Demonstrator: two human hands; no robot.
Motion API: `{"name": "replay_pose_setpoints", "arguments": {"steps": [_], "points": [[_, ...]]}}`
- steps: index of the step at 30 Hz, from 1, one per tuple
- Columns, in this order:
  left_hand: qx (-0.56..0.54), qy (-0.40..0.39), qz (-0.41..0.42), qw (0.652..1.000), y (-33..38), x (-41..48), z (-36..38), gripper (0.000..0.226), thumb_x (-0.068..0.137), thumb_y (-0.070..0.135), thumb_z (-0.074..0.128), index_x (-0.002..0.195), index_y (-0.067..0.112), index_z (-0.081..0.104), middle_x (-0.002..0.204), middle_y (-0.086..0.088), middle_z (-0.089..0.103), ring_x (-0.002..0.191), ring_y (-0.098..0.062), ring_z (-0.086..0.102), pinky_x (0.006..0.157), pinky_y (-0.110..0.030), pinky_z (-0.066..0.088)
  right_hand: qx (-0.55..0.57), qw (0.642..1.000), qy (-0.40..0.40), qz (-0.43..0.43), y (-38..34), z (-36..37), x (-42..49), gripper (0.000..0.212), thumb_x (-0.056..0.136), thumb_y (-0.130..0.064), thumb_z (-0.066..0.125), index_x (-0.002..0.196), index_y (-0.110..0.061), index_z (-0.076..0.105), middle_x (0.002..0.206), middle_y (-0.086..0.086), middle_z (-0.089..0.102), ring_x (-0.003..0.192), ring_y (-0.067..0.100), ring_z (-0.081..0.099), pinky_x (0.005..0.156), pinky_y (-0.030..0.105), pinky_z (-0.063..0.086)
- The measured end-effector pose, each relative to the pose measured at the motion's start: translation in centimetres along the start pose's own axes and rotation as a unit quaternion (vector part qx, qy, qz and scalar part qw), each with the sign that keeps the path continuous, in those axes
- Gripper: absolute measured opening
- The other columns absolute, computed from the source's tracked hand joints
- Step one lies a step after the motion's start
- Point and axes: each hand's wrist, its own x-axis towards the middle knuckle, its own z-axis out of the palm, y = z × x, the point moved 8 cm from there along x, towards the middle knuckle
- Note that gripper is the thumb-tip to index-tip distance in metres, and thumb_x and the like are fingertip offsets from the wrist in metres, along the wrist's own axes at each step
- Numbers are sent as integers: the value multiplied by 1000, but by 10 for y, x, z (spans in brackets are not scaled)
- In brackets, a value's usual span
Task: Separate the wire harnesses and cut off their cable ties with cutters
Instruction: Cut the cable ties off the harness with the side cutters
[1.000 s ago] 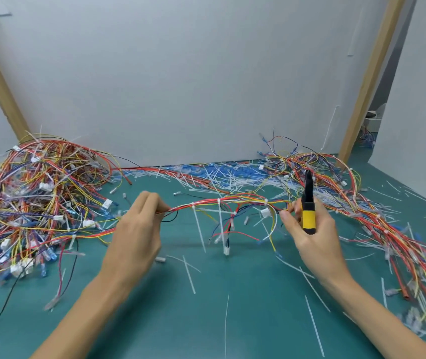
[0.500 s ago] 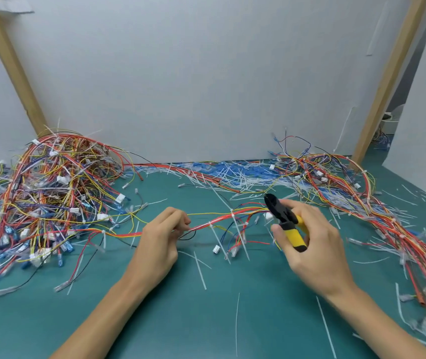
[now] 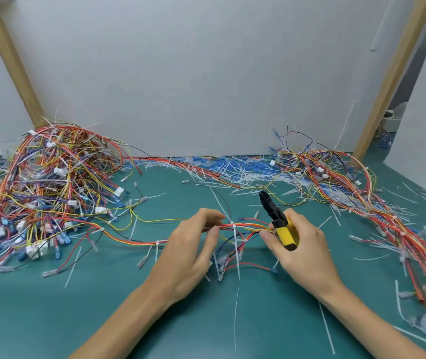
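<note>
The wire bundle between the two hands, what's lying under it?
Under the wire bundle: green table, the hanging tail of a white cable tie, and red and blue branch wires. Anything beneath the left hand and right hand is covered.

I am viewing from one head camera, facing forward and down, close over the table (image 3: 38, 320).

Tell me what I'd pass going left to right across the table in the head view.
Left wire pile → left hand → cable tie on the held harness → right hand gripping the cutters → right wire pile.
</note>
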Motion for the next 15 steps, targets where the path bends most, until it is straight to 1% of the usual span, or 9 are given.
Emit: {"name": "replay_pose_setpoints", "arguments": {"steps": [2, 5, 8, 10, 13, 15], "points": [[0, 1, 11, 1000, 2, 1, 1, 18, 99, 19, 60, 115, 24, 58, 107, 19, 66, 105, -1, 62, 90, -13, 44, 3, 1000, -8, -13, -4, 1, -2, 36, 85, -41, 75, 77, -24, 45, 71, -2, 53, 67, 16, 48, 58, 36, 39], [1, 2, 16, 1000, 1, 3, -1, 13, 93, 18, 69, 105, 21, 64, 97, 17, 66, 92, -2, 62, 79, -7, 38, 0, 999, -18, -36, -12, 4, -5, 35, 85, -41, 75, 76, -28, 44, 70, -6, 45, 68, 13, 46, 57, 29, 34], [-10, 14, 8, 1000, -2, 5, -4, 10, 90, 14, 73, 95, 19, 66, 89, 15, 66, 86, -4, 62, 76, -7, 38, -11, 998, -29, -54, -19, 7, -9, 34, 86, -38, 77, 78, -31, 44, 73, -7, 44, 71, 12, 47, 59, 32, 38], [-21, 16, 7, 1000, -2, 6, -5, 10, 89, 13, 74, 93, 18, 67, 88, 13, 66, 85, -7, 62, 76, -10, 40, -21, 997, -34, -65, -23, 9, -10, 35, 85, -36, 78, 79, -35, 43, 74, -8, 44, 71, 10, 47, 59, 31, 37], [-45, 14, 3, 999, -2, 6, -3, 4, 90, 15, 71, 92, 18, 68, 86, 11, 67, 84, -11, 63, 76, -17, 44, -38, 996, -37, -78, -27, 10, -12, 35, 84, -34, 79, 81, -35, 44, 75, -11, 44, 73, 8, 47, 58, 29, 36], [-64, 15, -13, 998, -5, 6, -2, 3, 90, 20, 70, 89, 19, 68, 84, 10, 66, 83, -11, 62, 75, -15, 42, -51, 994, -34, -88, -29, 11, -12, 33, 84, -34, 79, 83, -33, 46, 75, -12, 44, 74, 8, 47, 58, 30, 39]]}}
